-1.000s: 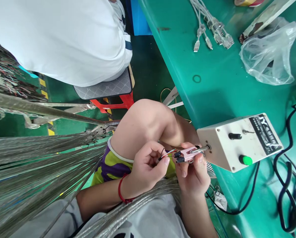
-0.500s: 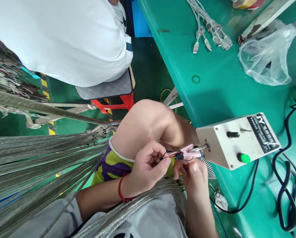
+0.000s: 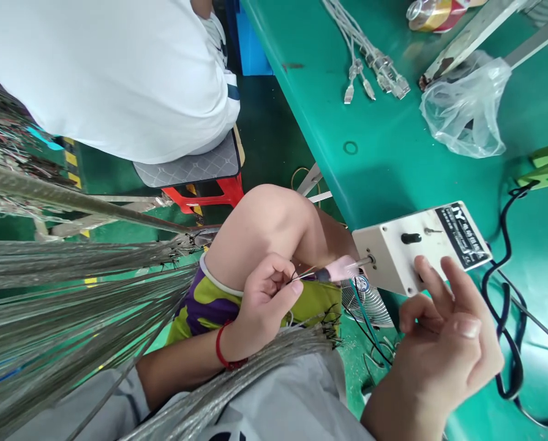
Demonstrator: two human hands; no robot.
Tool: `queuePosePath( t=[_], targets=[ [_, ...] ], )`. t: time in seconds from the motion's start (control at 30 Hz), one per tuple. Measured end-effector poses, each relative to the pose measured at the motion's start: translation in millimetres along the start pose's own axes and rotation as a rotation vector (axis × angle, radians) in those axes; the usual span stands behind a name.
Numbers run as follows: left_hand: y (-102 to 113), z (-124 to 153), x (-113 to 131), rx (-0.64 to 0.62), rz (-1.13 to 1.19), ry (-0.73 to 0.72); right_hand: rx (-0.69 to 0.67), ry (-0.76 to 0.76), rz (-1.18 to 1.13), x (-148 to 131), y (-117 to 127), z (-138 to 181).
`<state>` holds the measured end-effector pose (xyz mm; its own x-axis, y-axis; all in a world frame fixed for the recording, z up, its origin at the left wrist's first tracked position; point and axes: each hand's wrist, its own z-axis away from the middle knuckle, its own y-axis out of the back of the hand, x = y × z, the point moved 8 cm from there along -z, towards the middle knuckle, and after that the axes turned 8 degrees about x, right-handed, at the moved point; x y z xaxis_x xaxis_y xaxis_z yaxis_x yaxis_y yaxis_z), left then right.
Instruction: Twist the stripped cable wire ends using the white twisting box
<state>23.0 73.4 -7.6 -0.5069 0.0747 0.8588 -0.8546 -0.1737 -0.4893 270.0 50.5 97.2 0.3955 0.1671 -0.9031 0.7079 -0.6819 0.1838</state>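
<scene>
By the box (image 3: 388, 245), left hand (image 3: 268, 301) pinches wires (image 3: 307, 275) off the clip (image 3: 340, 270), probably to keep them taut; right hand (image 3: 448, 349) half-open, looks empty.

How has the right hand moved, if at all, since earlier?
Yes: the right hand went rightward, from the pink clip; its fingertips now overlap the white box in view.

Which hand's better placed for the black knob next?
Right hand, probably: it's over the white box, near the black knob, with nothing visibly gripped. The left hand is farther off, pinching thin wires.
</scene>
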Motion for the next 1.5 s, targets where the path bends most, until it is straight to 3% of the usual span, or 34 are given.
queuePosePath(
  t=[0.1,0.2,0.27,0.37,0.43,0.53,0.77,1.0,1.1,1.3,1.5],
  targets=[
    [5.8,2.7,4.1,0.035,0.084,-0.033,0.113,0.017,-0.054,-10.1,2.2,9.1],
    [10.2,8.9,13.2,0.057,0.088,-0.114,0.127,0.029,-0.071,-21.0,1.8,33.1],
    [8.5,15.2,21.0,0.036,0.041,-0.184,-0.021,-0.062,-0.100,-20.9,-10.9,51.2],
    [-0.9,24.3,30.7,-0.040,-0.035,-0.249,-0.382,-0.313,-0.215,-13.4,-44.7,79.9],
    [-9.9,28.7,33.8,-0.119,-0.048,-0.249,-0.506,-0.454,-0.319,-9.2,-60.5,92.1],
    [-18.8,32.6,34.8,-0.210,-0.028,-0.237,-0.501,-0.550,-0.424,-2.3,-69.3,94.7],
    [-23.5,33.8,34.2,-0.284,-0.017,-0.255,-0.515,-0.629,-0.500,8.7,-71.6,94.0],
    [-28.8,28.8,40.7,-0.330,-0.084,-0.366,-0.512,-0.683,-0.529,13.1,-77.4,91.7],
    [-28.2,27.6,41.5,-0.323,-0.119,-0.389,-0.490,-0.606,-0.471,12.7,-75.1,86.9],
    [-19.3,24.1,48.8,-0.221,-0.211,-0.434,-0.411,0.054,-0.131,-23.5,-62.0,68.9],
    [-15.2,22.9,47.7,-0.194,-0.234,-0.438,-0.422,0.118,-0.245,-31.1,-64.9,73.0]
  ],
)
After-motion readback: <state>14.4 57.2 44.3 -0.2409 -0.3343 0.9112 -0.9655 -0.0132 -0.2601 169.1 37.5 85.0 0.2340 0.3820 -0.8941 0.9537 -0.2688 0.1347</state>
